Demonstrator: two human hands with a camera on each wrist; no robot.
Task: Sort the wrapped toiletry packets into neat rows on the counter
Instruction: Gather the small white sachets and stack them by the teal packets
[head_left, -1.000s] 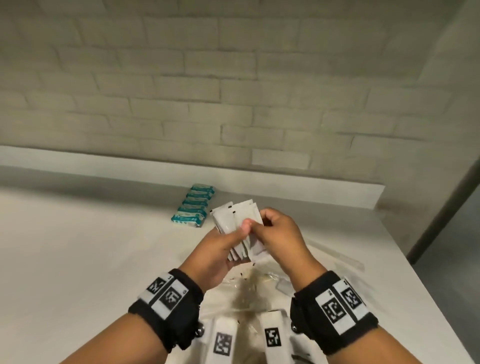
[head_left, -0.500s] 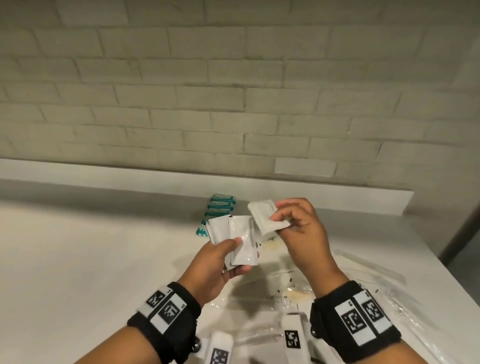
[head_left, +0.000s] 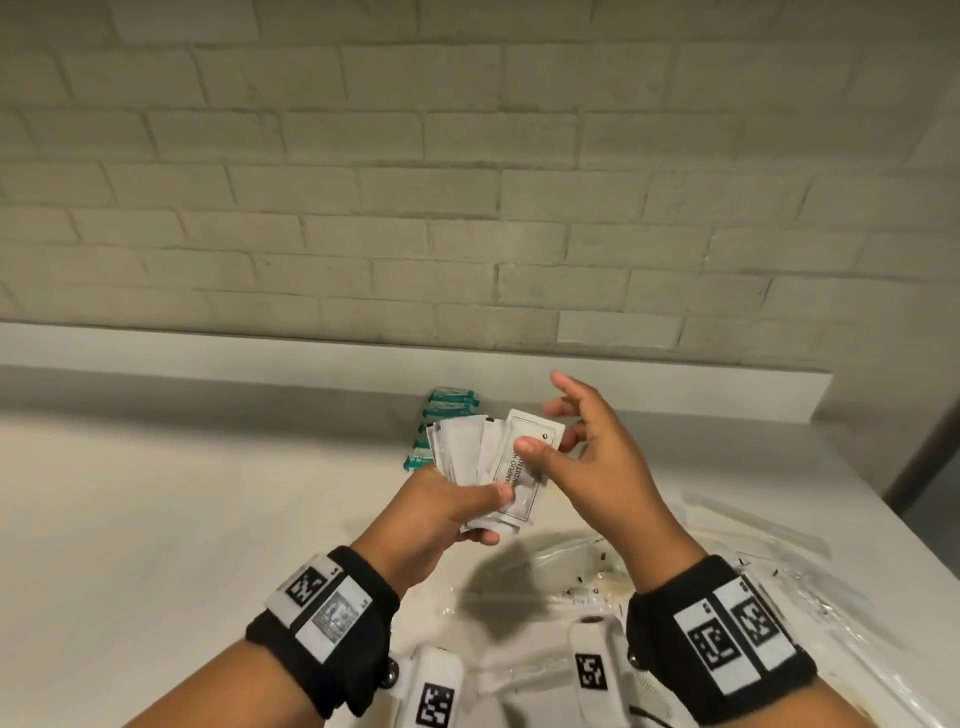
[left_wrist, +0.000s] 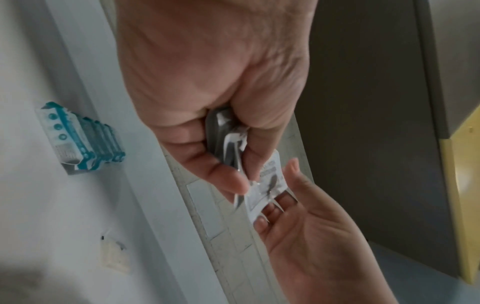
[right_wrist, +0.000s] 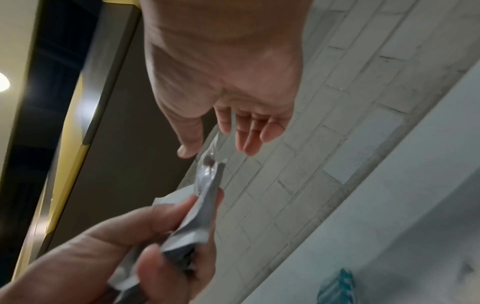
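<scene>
My left hand (head_left: 488, 499) grips a fan of white toiletry packets (head_left: 467, 452) above the counter (head_left: 156, 519). The front packet (head_left: 535, 431) carries printed text. My right hand (head_left: 550, 436) is beside the fan with its fingers spread and loose, the thumb lying on the front packet and other fingers behind it. In the left wrist view the packets (left_wrist: 228, 139) sit between my thumb and curled fingers. In the right wrist view the packet's edge (right_wrist: 207, 174) stands between the straight thumb and fingers. A row of teal packets (head_left: 447, 402) lies by the back upstand.
Crumpled clear plastic bags (head_left: 779, 571) lie on the counter under and right of my hands. A low white upstand (head_left: 208, 353) runs along the brick wall. The counter's right edge (head_left: 878, 525) drops off to the floor.
Half a second ago my right hand pinched one white packet apart from the fan. That packet now lies on the front of the fan, and the right hand's fingers have spread open.
</scene>
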